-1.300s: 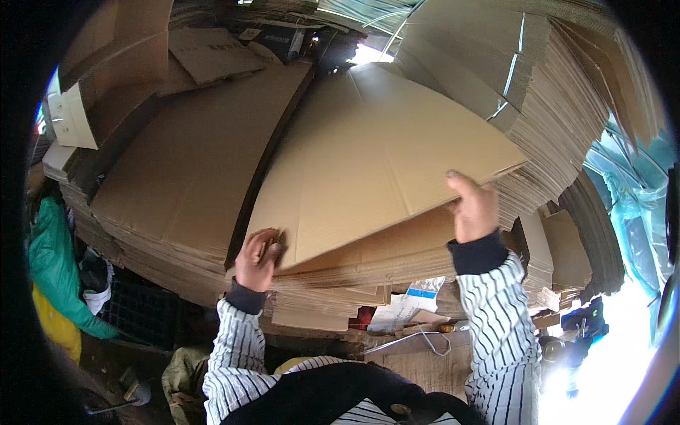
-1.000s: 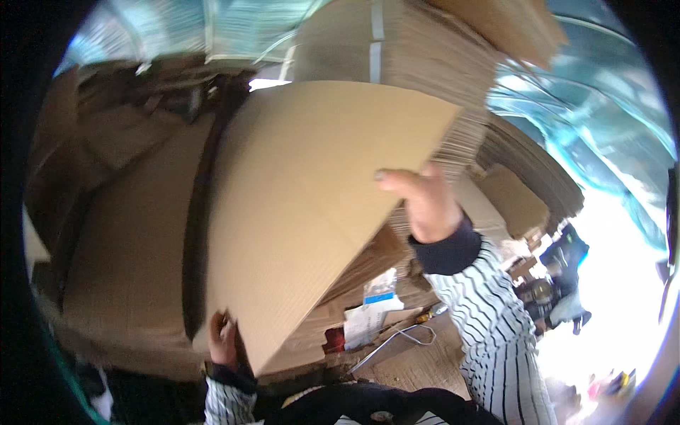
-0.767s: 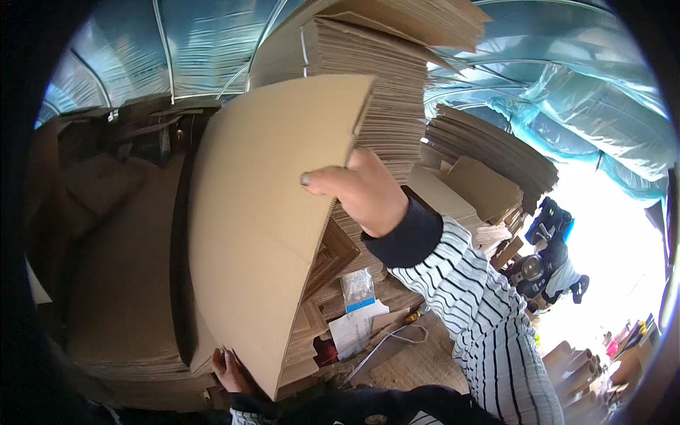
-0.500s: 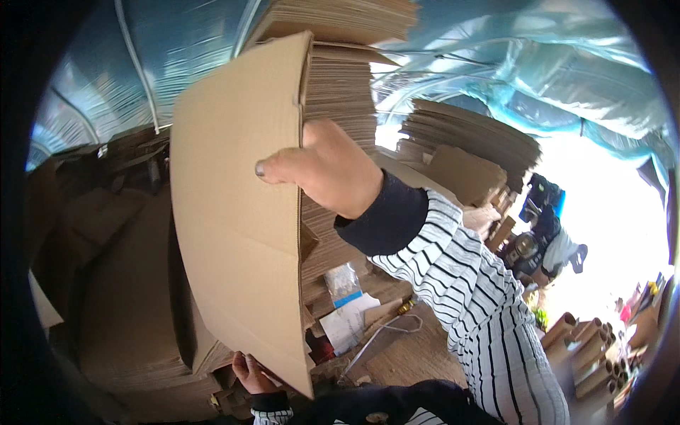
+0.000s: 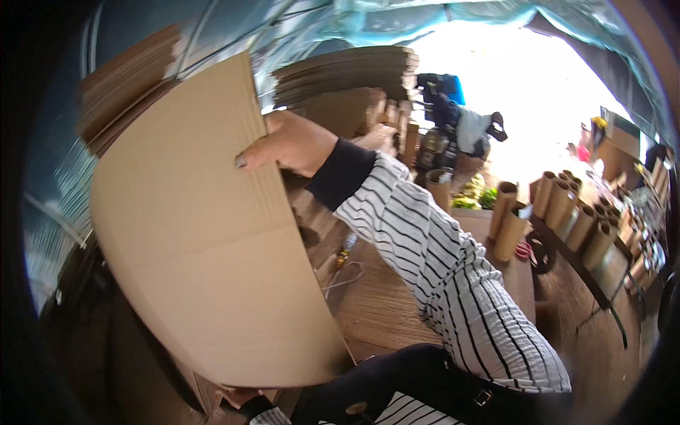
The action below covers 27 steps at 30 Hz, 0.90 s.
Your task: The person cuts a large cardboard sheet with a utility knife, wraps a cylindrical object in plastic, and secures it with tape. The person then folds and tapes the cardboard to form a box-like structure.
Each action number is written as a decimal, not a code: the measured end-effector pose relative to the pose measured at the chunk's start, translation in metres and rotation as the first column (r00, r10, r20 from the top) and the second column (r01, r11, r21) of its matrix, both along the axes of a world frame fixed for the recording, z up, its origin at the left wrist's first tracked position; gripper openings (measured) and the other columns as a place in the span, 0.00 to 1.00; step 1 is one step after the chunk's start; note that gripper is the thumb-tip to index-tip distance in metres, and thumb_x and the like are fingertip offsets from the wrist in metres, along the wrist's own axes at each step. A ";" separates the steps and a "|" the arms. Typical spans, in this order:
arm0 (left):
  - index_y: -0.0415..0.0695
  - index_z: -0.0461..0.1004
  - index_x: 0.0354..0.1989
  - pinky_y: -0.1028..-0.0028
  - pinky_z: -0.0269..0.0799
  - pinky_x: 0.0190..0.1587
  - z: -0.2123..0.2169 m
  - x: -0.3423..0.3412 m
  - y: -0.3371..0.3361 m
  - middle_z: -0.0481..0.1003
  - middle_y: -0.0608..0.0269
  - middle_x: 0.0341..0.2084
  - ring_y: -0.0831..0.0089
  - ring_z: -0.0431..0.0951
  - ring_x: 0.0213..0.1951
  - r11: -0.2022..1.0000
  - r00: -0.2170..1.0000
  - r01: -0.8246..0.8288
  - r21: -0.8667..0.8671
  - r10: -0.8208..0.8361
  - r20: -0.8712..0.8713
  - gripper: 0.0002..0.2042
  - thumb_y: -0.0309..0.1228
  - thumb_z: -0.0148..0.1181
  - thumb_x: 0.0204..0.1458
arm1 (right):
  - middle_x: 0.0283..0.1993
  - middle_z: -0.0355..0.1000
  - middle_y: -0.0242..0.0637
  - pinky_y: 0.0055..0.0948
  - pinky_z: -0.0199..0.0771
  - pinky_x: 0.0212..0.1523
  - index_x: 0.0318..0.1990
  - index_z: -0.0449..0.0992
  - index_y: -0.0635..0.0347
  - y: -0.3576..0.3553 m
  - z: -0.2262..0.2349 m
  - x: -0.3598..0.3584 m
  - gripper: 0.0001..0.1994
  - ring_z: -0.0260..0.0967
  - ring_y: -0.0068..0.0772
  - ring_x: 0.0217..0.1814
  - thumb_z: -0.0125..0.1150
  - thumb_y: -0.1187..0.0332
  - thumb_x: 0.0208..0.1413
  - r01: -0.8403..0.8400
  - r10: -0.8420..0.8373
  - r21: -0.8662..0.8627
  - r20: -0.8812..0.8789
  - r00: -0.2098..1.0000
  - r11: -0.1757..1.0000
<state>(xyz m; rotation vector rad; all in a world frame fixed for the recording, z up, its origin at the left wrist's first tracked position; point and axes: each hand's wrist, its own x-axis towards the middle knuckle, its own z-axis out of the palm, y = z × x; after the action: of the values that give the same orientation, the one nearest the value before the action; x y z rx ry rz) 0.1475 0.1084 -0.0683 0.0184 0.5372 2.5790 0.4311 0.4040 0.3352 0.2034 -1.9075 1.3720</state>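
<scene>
A large flat piece of brown cardboard (image 5: pixel 191 248), creased across its middle, stands tilted in front of me and fills the left half of the view. My right hand (image 5: pixel 294 142) is closed on its far right edge, thumb flat on the near face and fingers hidden behind. At the cardboard's bottom edge is my left hand (image 5: pixel 241 397), mostly covered by the sheet; the part that shows is closed against that edge. Beyond the right edge, a screwdriver (image 5: pixel 346 251) with a yellow part lies on the wooden table (image 5: pixel 382 304).
Stacks of flat cardboard (image 5: pixel 347 71) rise behind my right hand, with another stack (image 5: pixel 131 81) at the far left. Several cardboard tubes (image 5: pixel 510 230) stand at the table's right end, beside a roll of dark tape (image 5: pixel 542 253). More tubes (image 5: pixel 581 223) stand farther right.
My view has turned to the right, bringing the tubes and the bright opening further in. The cardboard, held in both hands, has swung away from the tall stack and shows more of its face.
</scene>
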 end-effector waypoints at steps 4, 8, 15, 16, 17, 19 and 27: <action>0.49 0.58 0.63 0.54 0.57 0.60 -0.011 -0.090 0.034 0.60 0.55 0.60 0.57 0.62 0.58 0.978 0.968 0.172 -0.121 -0.191 -0.166 0.36 0.62 0.42 0.52 | 0.32 0.77 0.37 0.22 0.72 0.37 0.38 0.77 0.70 0.033 -0.012 -0.016 0.13 0.73 0.22 0.33 0.65 0.71 0.44 0.193 -0.196 0.153 0.004 0.981 0.969; 0.49 0.57 0.63 0.54 0.57 0.60 0.027 -0.122 0.087 0.60 0.55 0.60 0.57 0.62 0.58 0.973 0.958 0.069 -0.219 -0.126 -0.257 0.36 0.62 0.42 0.52 | 0.30 0.77 0.36 0.22 0.71 0.35 0.35 0.76 0.70 0.034 -0.003 -0.024 0.13 0.73 0.21 0.30 0.67 0.70 0.44 0.184 -0.190 0.231 0.005 0.982 0.955; 0.48 0.57 0.63 0.55 0.58 0.59 0.056 -0.138 0.181 0.60 0.55 0.60 0.57 0.63 0.58 0.956 0.929 0.128 -0.264 -0.209 -0.306 0.36 0.62 0.42 0.53 | 0.26 0.76 0.34 0.20 0.67 0.26 0.31 0.77 0.68 0.011 0.019 0.018 0.14 0.68 0.17 0.24 0.69 0.65 0.42 0.292 -0.295 0.265 -0.031 0.955 0.919; 0.48 0.57 0.63 0.55 0.58 0.59 0.060 -0.142 0.187 0.61 0.55 0.60 0.57 0.63 0.58 0.956 0.924 0.128 -0.264 -0.211 -0.318 0.36 0.62 0.42 0.53 | 0.26 0.76 0.34 0.20 0.67 0.26 0.31 0.77 0.68 0.010 0.019 0.026 0.14 0.68 0.17 0.25 0.70 0.65 0.42 0.329 -0.342 0.238 0.012 0.940 0.914; 0.48 0.57 0.63 0.55 0.58 0.59 0.063 -0.146 0.194 0.61 0.55 0.60 0.57 0.63 0.58 0.957 0.922 0.126 -0.262 -0.211 -0.326 0.36 0.61 0.41 0.53 | 0.29 0.76 0.34 0.20 0.69 0.30 0.33 0.77 0.70 0.013 0.017 0.033 0.15 0.69 0.19 0.28 0.71 0.67 0.42 0.298 -0.306 0.240 -0.006 0.952 0.924; 0.48 0.57 0.63 0.55 0.58 0.59 0.069 -0.153 0.209 0.61 0.55 0.60 0.57 0.63 0.58 0.957 0.916 0.132 -0.258 -0.217 -0.338 0.36 0.61 0.41 0.53 | 0.31 0.76 0.35 0.21 0.70 0.32 0.36 0.75 0.71 0.030 0.005 0.032 0.16 0.69 0.19 0.29 0.71 0.69 0.42 0.223 -0.209 0.200 -0.090 0.974 0.954; 0.47 0.56 0.63 0.55 0.58 0.59 0.085 -0.169 0.247 0.61 0.55 0.60 0.57 0.63 0.58 0.951 0.894 0.155 -0.267 -0.250 -0.371 0.35 0.61 0.41 0.54 | 0.33 0.76 0.34 0.21 0.71 0.34 0.41 0.74 0.69 0.025 -0.001 0.023 0.15 0.71 0.20 0.31 0.67 0.70 0.47 0.142 -0.131 0.076 -0.131 0.983 0.987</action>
<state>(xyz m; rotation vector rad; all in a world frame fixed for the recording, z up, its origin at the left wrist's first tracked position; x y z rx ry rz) -0.0217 0.3551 0.0167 0.5097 0.9312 2.2943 0.4545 0.4294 0.3337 0.1925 -1.8408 1.1615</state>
